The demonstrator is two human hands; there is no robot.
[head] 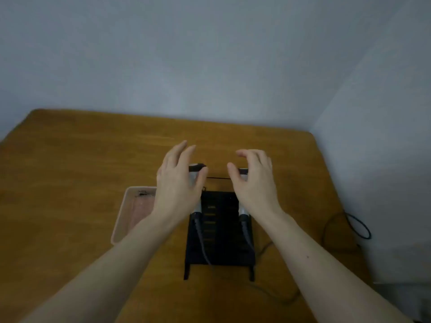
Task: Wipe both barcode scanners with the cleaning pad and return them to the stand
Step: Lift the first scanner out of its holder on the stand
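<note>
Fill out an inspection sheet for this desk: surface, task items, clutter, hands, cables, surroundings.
Surface: wooden table, bare apart from the items below.
Task items: black stand at centre; left scanner and right scanner both seated in it, heads away from the person. Pink tray left of the stand; its contents are too blurred to identify.
Clutter: nothing seen.
Hands: left hand and right hand open above the scanners, gripping neither.
Cables: grey scanner cables run down the stand; a black cable loop hangs at the table's right edge.
Surroundings: plain pale wall.
</note>
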